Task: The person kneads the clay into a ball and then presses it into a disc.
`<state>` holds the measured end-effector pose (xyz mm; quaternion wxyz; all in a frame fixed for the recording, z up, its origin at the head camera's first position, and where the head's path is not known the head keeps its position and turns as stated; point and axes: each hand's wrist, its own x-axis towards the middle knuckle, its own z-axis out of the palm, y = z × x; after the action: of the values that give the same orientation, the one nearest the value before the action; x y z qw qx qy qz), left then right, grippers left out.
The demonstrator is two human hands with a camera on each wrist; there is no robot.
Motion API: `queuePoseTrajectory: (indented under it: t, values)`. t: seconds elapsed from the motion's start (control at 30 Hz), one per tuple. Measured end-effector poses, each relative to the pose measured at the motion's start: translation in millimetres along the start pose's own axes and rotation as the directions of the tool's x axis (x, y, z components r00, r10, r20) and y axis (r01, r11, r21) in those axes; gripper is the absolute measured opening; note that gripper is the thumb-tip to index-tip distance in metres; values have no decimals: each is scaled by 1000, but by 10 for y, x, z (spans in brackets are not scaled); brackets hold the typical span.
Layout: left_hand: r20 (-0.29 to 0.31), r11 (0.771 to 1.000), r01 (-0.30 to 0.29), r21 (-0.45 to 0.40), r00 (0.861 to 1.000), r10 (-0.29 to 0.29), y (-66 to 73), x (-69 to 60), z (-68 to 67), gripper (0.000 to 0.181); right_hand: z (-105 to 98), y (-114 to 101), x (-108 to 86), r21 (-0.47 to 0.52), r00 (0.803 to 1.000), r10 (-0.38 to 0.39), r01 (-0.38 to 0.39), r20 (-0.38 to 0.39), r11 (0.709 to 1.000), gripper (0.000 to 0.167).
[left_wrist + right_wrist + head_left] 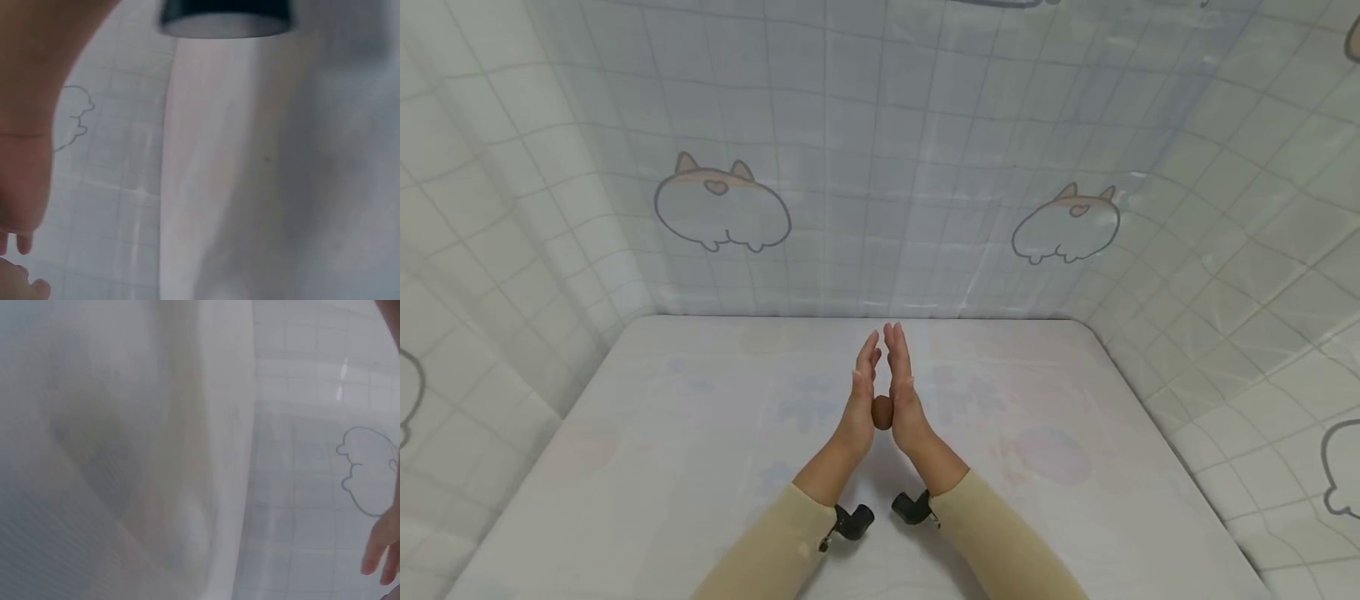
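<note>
A small brown ball-like lump (882, 412) sits between the two palms in the head view. My left hand (859, 408) presses it from the left, its fingers straight and pointing away. From the other side my right hand (906, 408) presses it, fingers likewise extended. The fingertips lean close together above the table. In the left wrist view only part of the left hand (24, 181) shows at the left edge, and the lump is out of sight. Some fingers (376, 547) appear at the right edge of the right wrist view, again without the lump.
Beneath the hands lies a white table (685, 467) with faint pastel prints. A tiled-pattern sheet (880, 167) with cartoon animal drawings hangs behind and along both sides. Black wrist cameras (854, 522) sit at the cuffs of the cream sleeves (775, 542).
</note>
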<state>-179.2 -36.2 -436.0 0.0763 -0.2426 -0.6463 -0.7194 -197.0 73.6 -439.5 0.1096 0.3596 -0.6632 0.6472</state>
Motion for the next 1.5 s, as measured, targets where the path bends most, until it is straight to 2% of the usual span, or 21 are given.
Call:
queuePoseTrajectory:
  t: [0.1, 0.23, 0.43, 0.53, 0.63, 0.77, 0.9, 1.0, 1.13, 1.3, 1.43, 1.5]
  values:
    - [-28, 1000, 6, -25, 1000, -7, 44, 37, -12, 90, 29, 9, -9, 10, 1000, 5, -5, 10, 1000, 88]
    - [-50, 998, 38, -45, 998, -41, 63, 78, -35, 92, 72, -12, -2, 25, 999, -37, 37, 17, 999, 87]
    - [-85, 995, 101, 9, 991, -100, -15, 75, -65, 85, 87, -66, 19, 18, 998, -67, 67, 8, 998, 88]
    - [-82, 989, 144, 27, 987, -141, -81, 43, -61, 81, 67, -77, 33, 0, 999, -52, 52, -3, 999, 88]
    - [-52, 985, 170, 21, 984, -169, -129, -3, -38, 81, 38, -63, 41, -16, 1000, -25, 25, -18, 1000, 88]
    - [-22, 993, 115, 34, 993, -114, -112, -28, -12, 85, 3, -18, 51, -18, 1000, 3, -3, -27, 1000, 87]
    - [-26, 998, 62, 23, 998, -61, -15, -9, -8, 94, -5, 37, 35, -19, 1000, 15, -16, -6, 1000, 86]
    - [-37, 999, 46, -2, 998, -46, 43, 27, -25, 99, 12, 57, 6, -19, 1000, 20, -20, 17, 1000, 86]
    - [-63, 999, 52, 13, 997, -51, 51, 69, -61, 99, 48, 36, -14, 36, 998, -20, 18, 52, 999, 86]
    - [-94, 993, 109, 39, 990, -105, -22, 77, -93, 95, 71, -25, 3, 71, 995, -70, 66, 64, 995, 89]
    - [-51, 982, 184, 42, 982, -181, -75, 34, -74, 87, 36, -53, 22, 52, 998, -54, 53, 30, 997, 90]
    - [-25, 978, 199, 57, 980, -198, -82, 10, -53, 82, 11, -60, 37, 41, 999, -40, 40, 11, 998, 91]
